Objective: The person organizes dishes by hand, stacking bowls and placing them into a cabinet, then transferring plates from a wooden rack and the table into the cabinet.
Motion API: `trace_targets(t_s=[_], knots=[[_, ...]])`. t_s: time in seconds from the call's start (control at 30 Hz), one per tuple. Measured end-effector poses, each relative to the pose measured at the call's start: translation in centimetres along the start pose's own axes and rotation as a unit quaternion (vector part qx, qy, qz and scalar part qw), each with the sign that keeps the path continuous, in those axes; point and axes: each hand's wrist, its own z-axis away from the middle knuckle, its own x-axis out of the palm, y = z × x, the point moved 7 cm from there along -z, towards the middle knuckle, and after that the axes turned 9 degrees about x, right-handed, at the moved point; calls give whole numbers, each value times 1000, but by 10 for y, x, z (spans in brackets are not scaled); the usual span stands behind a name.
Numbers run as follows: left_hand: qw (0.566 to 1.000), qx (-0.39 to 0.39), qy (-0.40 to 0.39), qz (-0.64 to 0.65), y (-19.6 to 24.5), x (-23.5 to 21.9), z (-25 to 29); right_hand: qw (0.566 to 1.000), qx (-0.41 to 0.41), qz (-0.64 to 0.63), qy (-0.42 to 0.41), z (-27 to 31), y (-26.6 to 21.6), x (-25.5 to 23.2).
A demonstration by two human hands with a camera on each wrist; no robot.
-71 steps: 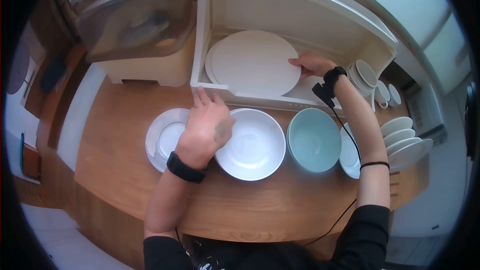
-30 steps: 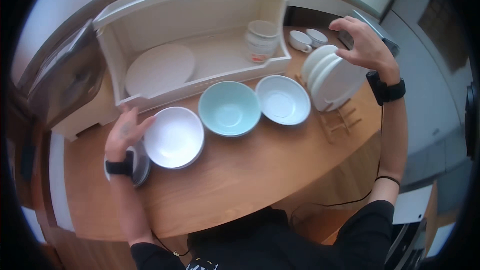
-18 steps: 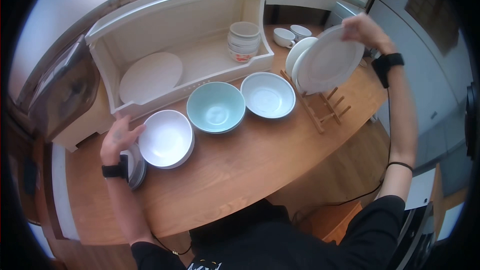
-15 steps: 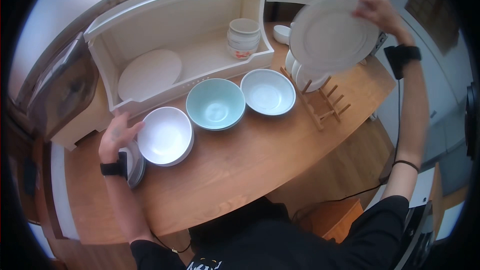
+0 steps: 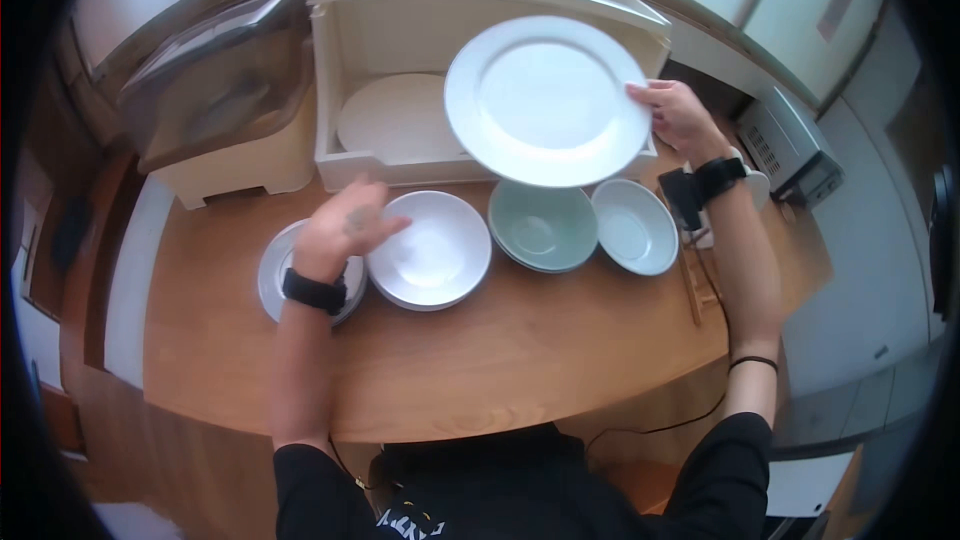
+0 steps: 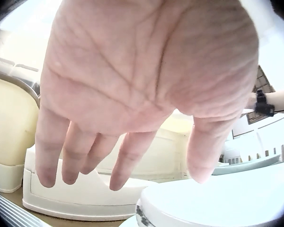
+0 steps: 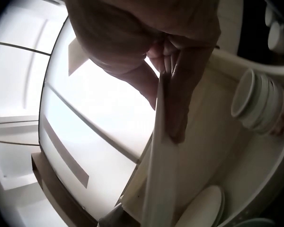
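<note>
The lifted plate (image 5: 546,100) is plain white, as are the bowl (image 5: 431,249) by the left wrist and the smaller bowl (image 5: 634,226); between them sits a pale green bowl (image 5: 543,226). The cabinet (image 5: 372,30) is cream, the tabletop (image 5: 470,350) warm brown wood, both wristbands black

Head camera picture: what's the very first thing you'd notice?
The big white plate, held up in the air in front of the cream cabinet, right hand pinching its rim. Below it, a row of bowls sits on the wooden counter: a white bowl, a green bowl and another pale bowl. The left hand hovers open over the white bowl's left edge and a grey plate stack.
</note>
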Motion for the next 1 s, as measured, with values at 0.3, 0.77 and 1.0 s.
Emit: trace_targets(t_s=[0.3,0.77,1.0], knots=[[996,32,73,35,26,3,11,997,47,-23,-50,-118,34,114],[996,9,81,-20,41,17,3,988,86,-21,-129,-167,70,176],[996,18,77,-29,43,16,4,976,144,95,-133,-146,68,194]])
